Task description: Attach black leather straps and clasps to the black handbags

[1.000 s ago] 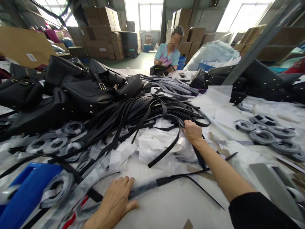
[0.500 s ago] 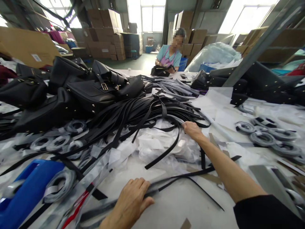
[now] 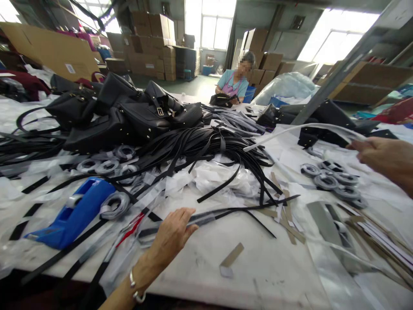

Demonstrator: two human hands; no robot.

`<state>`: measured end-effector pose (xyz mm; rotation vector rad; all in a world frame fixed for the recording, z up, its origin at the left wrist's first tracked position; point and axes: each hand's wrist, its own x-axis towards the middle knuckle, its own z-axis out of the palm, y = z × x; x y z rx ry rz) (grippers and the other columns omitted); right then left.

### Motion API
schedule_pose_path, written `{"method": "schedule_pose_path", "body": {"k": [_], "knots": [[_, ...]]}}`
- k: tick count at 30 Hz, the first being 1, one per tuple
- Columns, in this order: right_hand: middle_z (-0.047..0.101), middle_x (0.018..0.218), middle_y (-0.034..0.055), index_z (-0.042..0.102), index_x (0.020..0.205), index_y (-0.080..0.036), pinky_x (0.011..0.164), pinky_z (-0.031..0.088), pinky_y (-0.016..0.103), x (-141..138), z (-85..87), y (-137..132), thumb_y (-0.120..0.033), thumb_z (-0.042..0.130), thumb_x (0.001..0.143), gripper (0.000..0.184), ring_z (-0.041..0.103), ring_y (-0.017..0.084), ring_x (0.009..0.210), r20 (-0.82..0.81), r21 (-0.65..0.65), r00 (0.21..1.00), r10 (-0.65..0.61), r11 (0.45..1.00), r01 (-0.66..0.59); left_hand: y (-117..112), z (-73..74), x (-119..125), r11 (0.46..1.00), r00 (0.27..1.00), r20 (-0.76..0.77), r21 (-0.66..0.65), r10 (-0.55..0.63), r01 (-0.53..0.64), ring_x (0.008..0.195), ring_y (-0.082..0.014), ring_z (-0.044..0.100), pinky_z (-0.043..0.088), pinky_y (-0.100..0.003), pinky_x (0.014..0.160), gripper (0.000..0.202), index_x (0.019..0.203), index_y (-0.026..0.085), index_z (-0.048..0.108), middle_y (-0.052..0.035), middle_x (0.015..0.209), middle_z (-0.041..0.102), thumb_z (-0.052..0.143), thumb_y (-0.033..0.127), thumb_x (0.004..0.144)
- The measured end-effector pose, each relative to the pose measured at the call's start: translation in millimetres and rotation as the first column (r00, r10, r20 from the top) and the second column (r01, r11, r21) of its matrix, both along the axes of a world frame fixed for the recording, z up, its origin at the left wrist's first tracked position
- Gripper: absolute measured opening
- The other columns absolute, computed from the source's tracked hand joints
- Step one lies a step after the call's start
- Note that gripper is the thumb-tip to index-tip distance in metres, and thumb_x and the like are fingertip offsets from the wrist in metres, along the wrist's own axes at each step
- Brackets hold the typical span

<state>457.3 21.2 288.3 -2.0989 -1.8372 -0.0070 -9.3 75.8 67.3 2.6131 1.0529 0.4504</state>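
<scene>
My left hand [image 3: 176,226] lies palm down on a black strap inside a clear plastic sleeve [image 3: 206,217], fingers stretched and thumb apart. At the far right, my right hand [image 3: 387,159], somewhat blurred, is closed on one end of a long translucent plastic strip [image 3: 309,125]. That strip arches leftward through the air, its free end over a bundle of black straps [image 3: 180,146]. Red-handled scissors [image 3: 130,231] lie left of my left hand, partly under plastic. Crumpled clear plastic [image 3: 226,178] sits in front of the bundle.
Black bags [image 3: 145,116] are piled at the back left. A blue tape dispenser [image 3: 75,215] stands near coiled straps [image 3: 114,205]; more coils [image 3: 325,181] lie at right. A slanted metal post [image 3: 335,77] rises at right. Across the table, a person [image 3: 234,84] handles a black bag.
My right hand has moved from the strap bundle out to the far right, drawing the plastic strip with it. The left hand stays on the sleeved strap. The camera view has shifted.
</scene>
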Motion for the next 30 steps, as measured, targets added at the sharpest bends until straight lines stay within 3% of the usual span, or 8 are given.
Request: {"method": "schedule_pose_path", "body": {"k": [4,7,11,14,17,22,28,30], "knots": [[0.05,0.051,-0.0009,0.065,0.087,-0.022,0.045,0.037,0.025,-76.2,5.8,-25.2,-0.059,0.034,0.098,0.049,0.049,0.013,0.046,-0.012,0.116,0.994,0.108,0.987,-0.106,-7.5,41.9,8.0,0.969,0.959,0.282,0.233,0.008,-0.076,0.131,-0.028,0.047,0.044,-0.044,0.106,0.053,0.143,0.019,0.03,-0.0168,0.139,0.048,0.051,0.033,0.097],[0.046,0.048,-0.0037,0.063,0.078,-0.022,0.04,0.026,0.024,-154.2,1.9,-36.7,-0.065,0.04,0.094,0.051,0.04,0.011,0.039,0.067,0.116,0.99,0.125,0.984,-0.132,-15.0,71.0,5.4,0.889,0.902,0.431,0.422,-0.026,-0.176,0.142,-0.0316,0.031,0.034,-0.05,0.114,0.072,0.149,0.02,0.018,-0.0197,0.151,0.033,0.059,0.037,0.093],[0.053,0.057,-0.0032,0.064,0.082,-0.022,0.049,0.032,0.021,-243.1,2.1,-50.3,-0.051,0.037,0.099,0.043,0.047,0.01,0.049,-0.072,0.027,0.887,0.455,0.89,-0.454,-25.2,93.8,-12.7,0.84,0.86,0.508,0.486,-0.046,-0.242,0.144,-0.0346,0.027,0.033,-0.053,0.114,0.088,0.151,0.019,0.015,-0.0202,0.154,0.028,0.066,0.049,0.086],[0.056,0.062,-0.0025,0.067,0.094,-0.022,0.052,0.033,0.021,-275.2,3.2,-55.1,-0.045,0.037,0.101,0.038,0.048,0.01,0.052,-0.139,0.012,0.799,0.585,0.808,-0.589,-29.9,98.1,-38.5,0.85,0.838,0.543,0.418,0.047,-0.319,0.133,-0.0294,0.046,0.042,-0.045,0.108,0.069,0.145,0.019,0.029,-0.0154,0.144,0.047,0.062,0.042,0.09],[0.055,0.06,-0.0032,0.067,0.098,-0.021,0.053,0.033,0.021,-277.1,-10.7,-48.7,-0.043,0.038,0.101,0.037,0.048,0.01,0.051,-0.163,0.045,0.791,0.589,0.806,-0.591,-31.1,95.7,-70.9,0.879,0.843,0.51,0.307,0.173,-0.366,0.099,-0.0185,0.067,0.052,-0.028,0.086,0.029,0.122,0.02,0.053,-0.0055,0.114,0.068,0.054,0.023,0.093],[0.071,0.083,0.0031,0.064,0.116,-0.023,0.058,0.037,0.023,-246.4,-90.7,-20.7,-0.033,0.044,0.098,0.029,0.063,0.017,0.067,0.078,0.019,0.891,0.447,0.893,-0.45,-27.7,77.6,-95.8,0.864,0.938,0.243,0.384,0.247,-0.327,0.08,-0.0158,0.066,0.048,-0.024,0.071,0.027,0.108,0.018,0.06,-0.0035,0.094,0.071,0.042,0.008,0.091],[0.07,0.109,0.0074,0.061,0.12,-0.023,0.065,0.045,0.025,-190.3,-213.3,-12.6,-0.026,0.042,0.097,0.029,0.067,0.021,0.091,0.231,-0.139,0.924,0.303,0.951,-0.277,-23.4,22.7,-53.6,0.971,0.952,-0.295,0.238,0.082,-0.01,0.085,-0.0211,0.062,0.046,-0.029,0.072,0.011,0.102,0.016,0.057,-0.0066,0.092,0.064,0.049,0.018,0.096],[0.068,0.111,0.0081,0.058,0.124,-0.023,0.069,0.049,0.028,-171.0,-245.0,-18.4,-0.028,0.045,0.096,0.032,0.067,0.024,0.095,0.245,-0.18,0.934,0.259,0.959,-0.219,-23.3,0.0,-43.3,0.987,0.931,-0.364,0.156,0.019,0.04,0.093,-0.0254,0.06,0.046,-0.034,0.078,0.033,0.118,0.016,0.052,-0.0093,0.102,0.063,0.062,0.031,0.091]]}}
